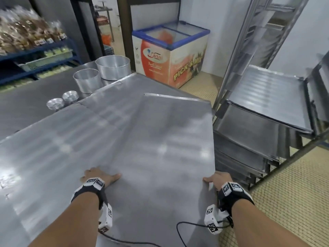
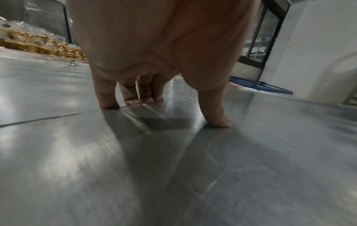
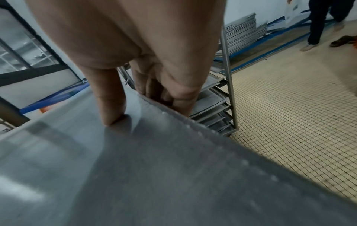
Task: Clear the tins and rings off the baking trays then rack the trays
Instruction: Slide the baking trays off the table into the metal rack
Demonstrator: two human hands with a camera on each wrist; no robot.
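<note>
A large bare baking tray (image 1: pixel 160 139) sits skewed over the table's right end, its far corner out past the edge. My left hand (image 1: pixel 99 176) holds its near left edge: the thumb (image 2: pixel 218 116) lies on top and the fingers (image 2: pixel 131 97) dip down at the rim. My right hand (image 1: pixel 218 179) grips the near right corner, thumb (image 3: pixel 114 113) on top, fingers (image 3: pixel 179 100) curled underneath. A big round tin (image 1: pixel 113 69), a smaller ring (image 1: pixel 87 82) and two stacks of small tins (image 1: pixel 70 97) stand on the table (image 1: pixel 26 107) beyond.
More flat trays (image 1: pixel 53 148) lie on the table to the left. A steel rack (image 1: pixel 231 59) holding several trays (image 1: pixel 263 97) stands at the right on tiled floor. A chest freezer (image 1: pixel 170 56) is behind. A person's legs (image 3: pixel 316 23) show far right.
</note>
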